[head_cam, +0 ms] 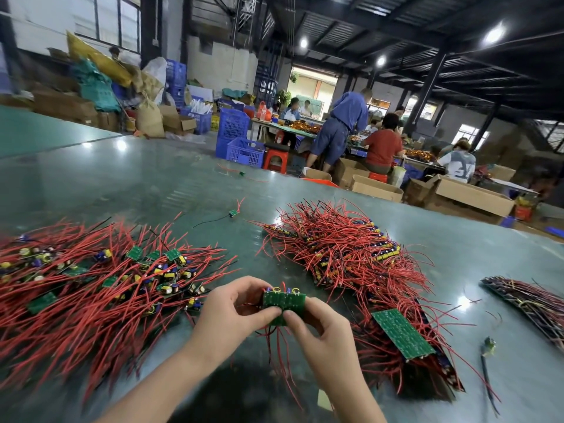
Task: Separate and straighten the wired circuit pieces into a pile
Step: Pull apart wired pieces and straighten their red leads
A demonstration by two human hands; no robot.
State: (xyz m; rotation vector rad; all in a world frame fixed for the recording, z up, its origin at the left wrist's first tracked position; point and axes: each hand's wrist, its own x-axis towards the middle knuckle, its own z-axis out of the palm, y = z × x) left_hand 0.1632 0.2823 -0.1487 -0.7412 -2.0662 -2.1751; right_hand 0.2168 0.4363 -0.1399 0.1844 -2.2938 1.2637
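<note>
Both hands, left hand (235, 306) and right hand (317, 328), pinch the green board (283, 300), likely to snap pieces apart. The loose pile (100, 279) lies left of the board.

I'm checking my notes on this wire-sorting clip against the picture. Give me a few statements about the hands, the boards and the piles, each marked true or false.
1. Both hands, the left hand and the right hand, hold one green board panel. True.
2. The wires in the loose pile on the left are mostly blue. False: they are mostly red.
3. A larger green panel lies to the right of the hands. True.
4. The tabletop is bare wood. False: it is a glossy green surface.
</note>
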